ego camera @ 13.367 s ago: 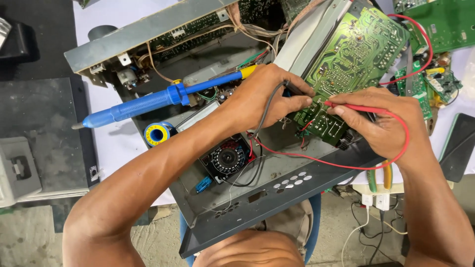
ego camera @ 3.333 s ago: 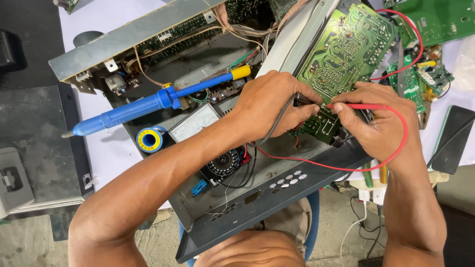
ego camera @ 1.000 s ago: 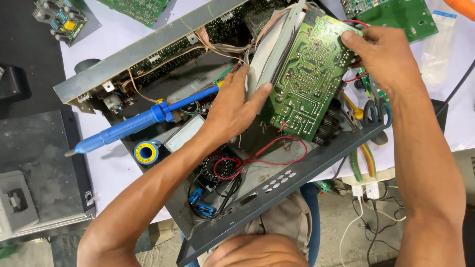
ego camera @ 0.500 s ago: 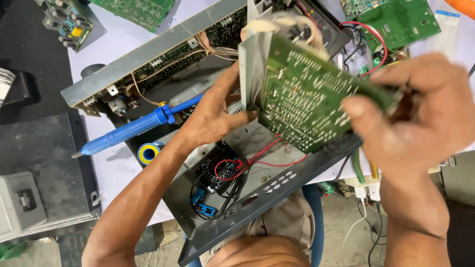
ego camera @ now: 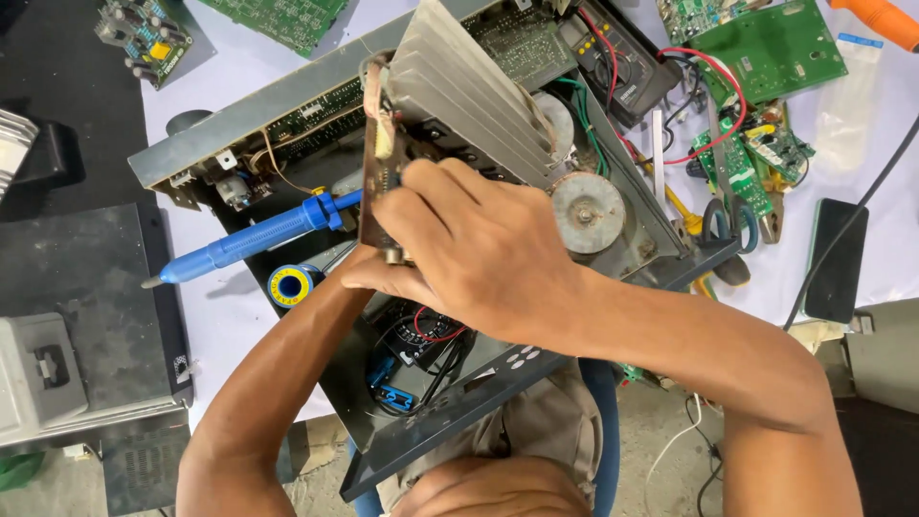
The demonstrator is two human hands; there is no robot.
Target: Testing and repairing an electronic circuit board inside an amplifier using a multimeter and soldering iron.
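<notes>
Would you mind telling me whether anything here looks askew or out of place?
Yes: the green circuit board with its ribbed grey heat sink stands on edge, tilted out of the open metal chassis, gripped by the right hand; the left hand is mostly hidden beneath it.

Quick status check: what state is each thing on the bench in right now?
Circuit board with heatsink: tipped up on edge, gripped.
Right hand: closed on the board's edge.
Left hand: under the right, touching the board.
Chassis: cover off, insides exposed.
Soldering iron: lying across the chassis edge, unheld.
Solder spool: lying flat.
Multimeter: leads plugged in.
</notes>
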